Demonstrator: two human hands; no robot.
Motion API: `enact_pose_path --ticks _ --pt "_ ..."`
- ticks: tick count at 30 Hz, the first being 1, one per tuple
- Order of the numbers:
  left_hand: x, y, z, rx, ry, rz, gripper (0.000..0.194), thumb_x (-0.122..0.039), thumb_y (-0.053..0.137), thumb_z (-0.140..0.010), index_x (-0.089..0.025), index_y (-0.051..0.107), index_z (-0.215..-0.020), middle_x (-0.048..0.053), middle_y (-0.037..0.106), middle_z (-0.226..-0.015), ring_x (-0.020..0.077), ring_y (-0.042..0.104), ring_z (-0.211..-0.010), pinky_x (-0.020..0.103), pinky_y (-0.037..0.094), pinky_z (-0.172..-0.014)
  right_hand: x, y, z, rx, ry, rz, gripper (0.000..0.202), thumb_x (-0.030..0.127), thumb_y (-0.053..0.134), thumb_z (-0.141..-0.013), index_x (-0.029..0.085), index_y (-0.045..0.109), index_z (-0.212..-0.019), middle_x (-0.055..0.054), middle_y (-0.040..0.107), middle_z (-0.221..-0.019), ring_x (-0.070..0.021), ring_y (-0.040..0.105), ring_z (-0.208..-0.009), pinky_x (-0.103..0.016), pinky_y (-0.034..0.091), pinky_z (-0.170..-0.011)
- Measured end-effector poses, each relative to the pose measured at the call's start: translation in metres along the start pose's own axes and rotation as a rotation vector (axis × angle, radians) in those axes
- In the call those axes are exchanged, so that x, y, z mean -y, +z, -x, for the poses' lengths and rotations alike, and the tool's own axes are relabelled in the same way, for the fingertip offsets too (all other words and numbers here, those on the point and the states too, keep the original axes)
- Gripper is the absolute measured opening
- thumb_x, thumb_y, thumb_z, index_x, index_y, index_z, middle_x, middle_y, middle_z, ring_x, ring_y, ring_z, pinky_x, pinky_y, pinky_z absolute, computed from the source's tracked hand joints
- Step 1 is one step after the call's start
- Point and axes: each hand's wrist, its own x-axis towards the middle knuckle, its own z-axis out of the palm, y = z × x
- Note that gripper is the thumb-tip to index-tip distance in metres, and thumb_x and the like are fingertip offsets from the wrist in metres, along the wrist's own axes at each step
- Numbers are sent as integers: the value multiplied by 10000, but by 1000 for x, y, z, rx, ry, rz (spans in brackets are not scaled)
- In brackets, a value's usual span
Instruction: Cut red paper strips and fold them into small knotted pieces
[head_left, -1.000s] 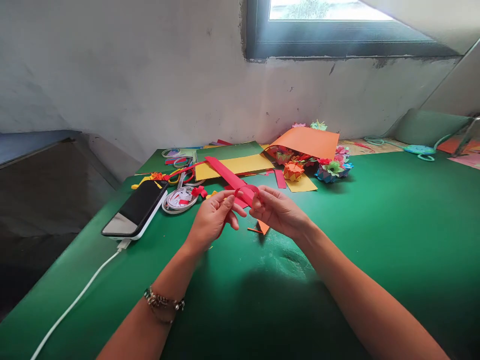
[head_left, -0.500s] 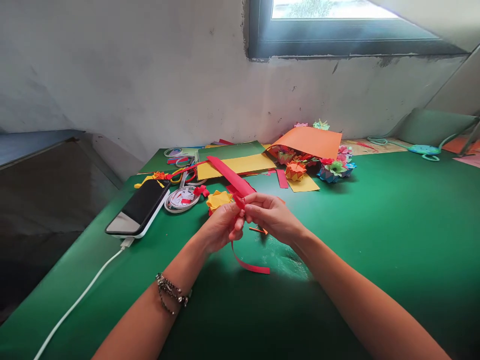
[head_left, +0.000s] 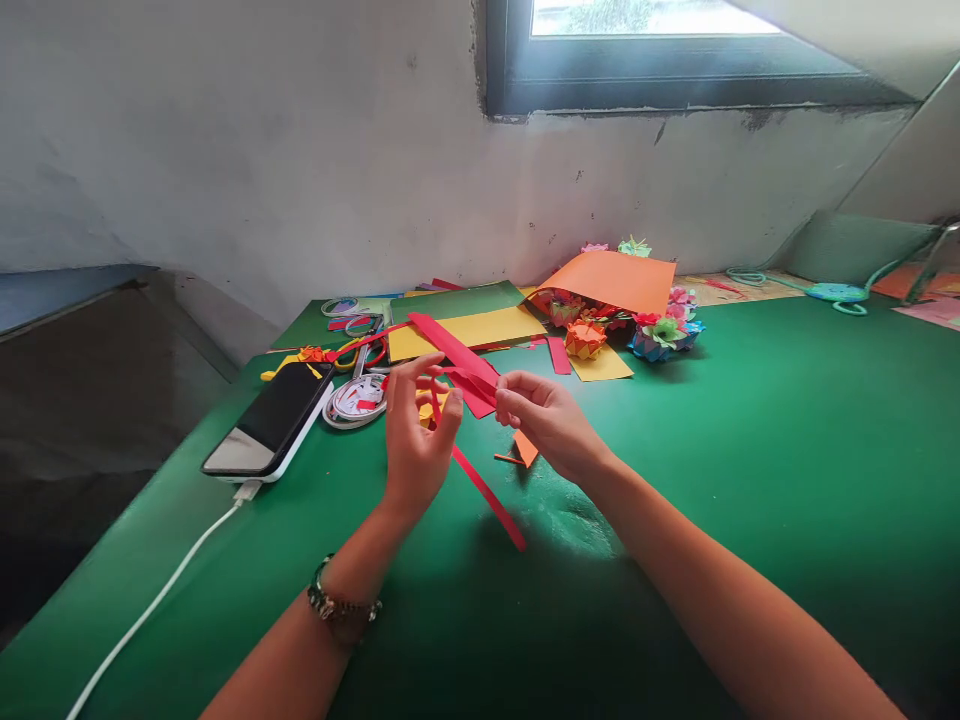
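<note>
A thin red paper strip (head_left: 486, 492) runs between both hands above the green table (head_left: 750, 450). My left hand (head_left: 417, 432) is raised with its fingers spread, and the strip loops around them. My right hand (head_left: 546, 418) pinches the strip's upper end, close to the left fingers. The strip's free tail slants down to the tabletop in front of my right wrist. A wider red paper band (head_left: 450, 348) lies on the table just behind my hands.
A phone (head_left: 271, 418) on a white charging cable (head_left: 150, 606) lies at the left. Scissors (head_left: 358, 398), yellow (head_left: 472, 330), green and orange sheets (head_left: 615, 280), and several folded paper flowers (head_left: 663, 334) sit at the back. The wall and window stand behind.
My left hand has opened and turned upright, with the strip now wound around its fingers. The strip's tail has straightened from a curl into a slanting line. My right hand stayed close.
</note>
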Motion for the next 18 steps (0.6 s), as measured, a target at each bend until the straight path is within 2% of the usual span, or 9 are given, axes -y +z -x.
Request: enact_pose_path --ticks 1,3,7,9,11,14,18 --pt "0 -2 0 19 60 -45 208 -232 533 -758 -204 554 -962 16 541 -937 88 533 -748 196 460 -633 0 0 0 -2 -4 8 154 283 618 -704 159 539 -657 67 500 -536 -42 415 -520 -203 318 -532" --pt "1 -4 -1 99 95 -83 167 -240 502 -790 -191 594 -921 22 568 -899 94 551 -730 197 469 -607 0 -1 1 -8 -2 6 149 285 622 -702 159 550 -670 66 509 -532 -41 424 -518 -201 320 -527" --pt "1 -6 -3 220 27 -23 193 -295 480 -819 -174 626 -857 3 610 -709 83 561 -564 191 447 -517 0 -2 0 1 53 -60 188 337 639 -686 158 578 -683 53 551 -518 -45 451 -500 -200 334 -511" --pt "0 -4 -3 302 -107 101 205 -336 517 -796 -158 617 -784 -13 602 -601 73 543 -486 183 430 -483 0 -2 -1 22 73 -113 217 360 656 -663 156 582 -659 46 568 -519 -44 459 -490 -200 347 -508" --pt "-2 -1 -3 391 -314 311 248 -392 592 -732 -145 575 -716 -28 585 -524 60 518 -416 167 407 -436 1 0 -1 43 63 -143 226 357 674 -643 153 577 -629 44 574 -511 -43 466 -487 -198 360 -510" --pt "-2 4 -3 455 -584 606 372 -442 693 -610 -153 508 -751 -64 548 -431 35 440 -305 135 328 -348 1 1 -1 63 30 -132 193 316 687 -638 156 585 -678 58 570 -493 -41 472 -474 -192 367 -500" --pt "0 6 -2 518 -704 750 475 -456 716 -579 -161 469 -858 -91 516 -359 9 324 -217 117 234 -299 2 2 1 155 56 -70 204 281 673 -661 155 609 -808 63 578 -512 -43 485 -466 -189 368 -475"
